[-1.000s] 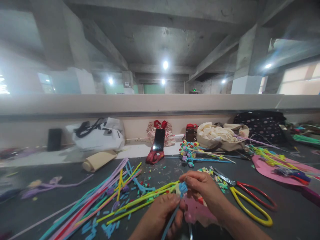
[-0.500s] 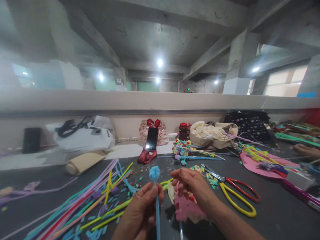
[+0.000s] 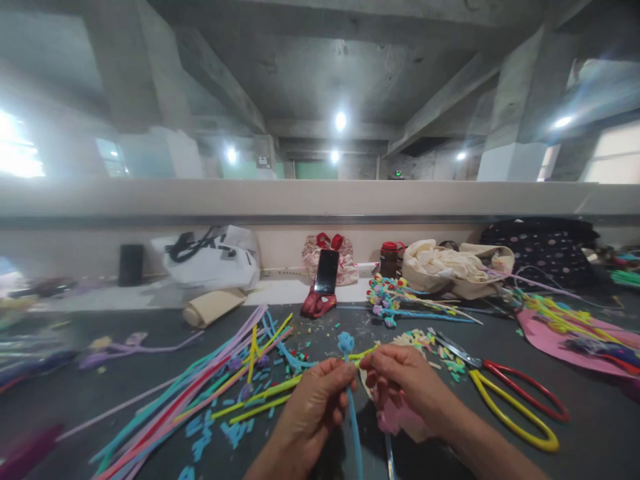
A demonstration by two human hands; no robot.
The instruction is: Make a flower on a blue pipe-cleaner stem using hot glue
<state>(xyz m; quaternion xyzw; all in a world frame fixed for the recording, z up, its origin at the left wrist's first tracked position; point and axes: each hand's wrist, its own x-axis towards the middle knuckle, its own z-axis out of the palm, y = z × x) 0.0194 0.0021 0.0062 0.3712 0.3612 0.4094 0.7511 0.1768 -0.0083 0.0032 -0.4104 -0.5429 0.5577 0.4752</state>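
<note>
1. Key relation: the light-blue fuzzy pipe-cleaner stem is in the left hand, its rounded, bunched light-blue head sticking out just past the thumb, toward the far edge of the black table.
2. Long axis: roughly near edge to far edge, slight lean. Head end is far; the plain tail drops out from under the grip toward the near edge, which is out of frame. Tail end not visible.
3. Nearer hand: left, in contact. Thumb and forefinger pinch the stem right below the head; other fingers curl loosely.
4. Right hand: just right of the stem, looks apart from it. Fingers bent, tips bunched and aimed at the stem just below the head, back of hand up. Can't tell if it pinches anything.
5. Forearms: both come in from the near side, converging; hands near each other, not clasped.
6. Around: pink irregular sheet-like piece partly under the right hand; scissors with red and yellow handles farther right, blades toward the far edge; lime-yellow fuzzy stems left of the left hand.
</note>
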